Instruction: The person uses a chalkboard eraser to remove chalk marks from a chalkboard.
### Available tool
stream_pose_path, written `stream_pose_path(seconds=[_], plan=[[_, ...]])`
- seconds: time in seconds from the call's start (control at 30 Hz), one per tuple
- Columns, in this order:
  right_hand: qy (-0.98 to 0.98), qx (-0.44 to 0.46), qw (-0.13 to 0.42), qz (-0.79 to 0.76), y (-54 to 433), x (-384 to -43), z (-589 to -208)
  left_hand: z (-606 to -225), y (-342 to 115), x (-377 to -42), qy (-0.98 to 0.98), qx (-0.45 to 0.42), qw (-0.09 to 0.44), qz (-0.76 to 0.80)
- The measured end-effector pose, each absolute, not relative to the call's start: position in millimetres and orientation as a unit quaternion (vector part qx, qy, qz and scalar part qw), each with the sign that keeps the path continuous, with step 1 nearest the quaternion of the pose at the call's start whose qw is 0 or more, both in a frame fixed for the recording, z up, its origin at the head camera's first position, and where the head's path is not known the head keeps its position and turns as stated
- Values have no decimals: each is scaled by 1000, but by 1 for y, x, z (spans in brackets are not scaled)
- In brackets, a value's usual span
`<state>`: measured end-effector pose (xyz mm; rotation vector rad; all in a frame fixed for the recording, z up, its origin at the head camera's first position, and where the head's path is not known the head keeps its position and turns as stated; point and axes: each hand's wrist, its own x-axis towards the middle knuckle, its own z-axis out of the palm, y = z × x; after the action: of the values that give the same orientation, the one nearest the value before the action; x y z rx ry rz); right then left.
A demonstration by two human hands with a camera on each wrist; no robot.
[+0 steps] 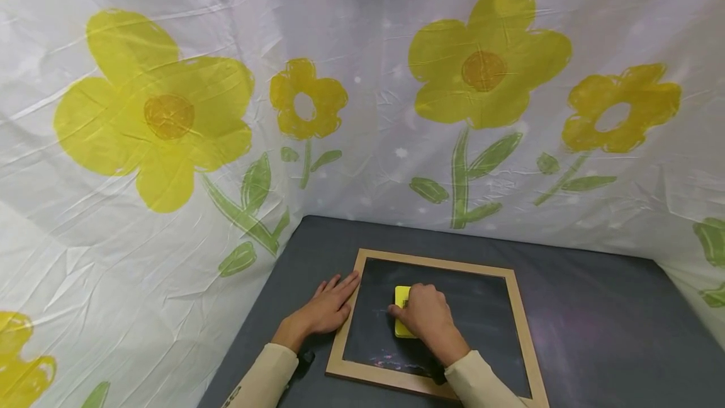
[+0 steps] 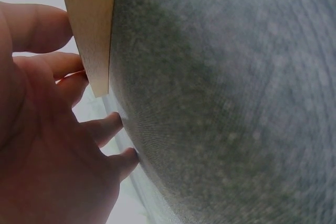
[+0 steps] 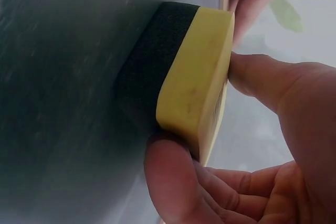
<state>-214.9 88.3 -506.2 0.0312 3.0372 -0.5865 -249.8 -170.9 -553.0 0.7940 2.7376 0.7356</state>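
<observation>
- While the left hand (image 1: 325, 307) lies with fingers extended and spread against the wooden frame (image 1: 436, 260), the right hand (image 1: 428, 313) grips the yellow-and-black eraser (image 1: 401, 328).
- The eraser sits dark side down on the chalkboard (image 1: 481, 326), left of its middle, above some pinkish smears (image 1: 391, 360) near the bottom edge.
- It looks light, and hardly fragile: the yellow back (image 3: 191, 72) seems stiff, the black layer (image 3: 152, 61) softer, probably foam or felt.
- The smooth back could slip under dusty fingers, so the side edges seem the surest hold; the right thumb rests on the back, with a fingertip at the edge.
- The chalkboard seems rigid and flat, best steadied by its frame.
</observation>
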Motion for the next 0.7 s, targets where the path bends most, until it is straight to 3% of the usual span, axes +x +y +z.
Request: stream_pose_path(seconds=[0.7], plan=[[980, -21, 24, -196, 60, -216, -508, -561, -173, -252, 926, 271, 95, 244]])
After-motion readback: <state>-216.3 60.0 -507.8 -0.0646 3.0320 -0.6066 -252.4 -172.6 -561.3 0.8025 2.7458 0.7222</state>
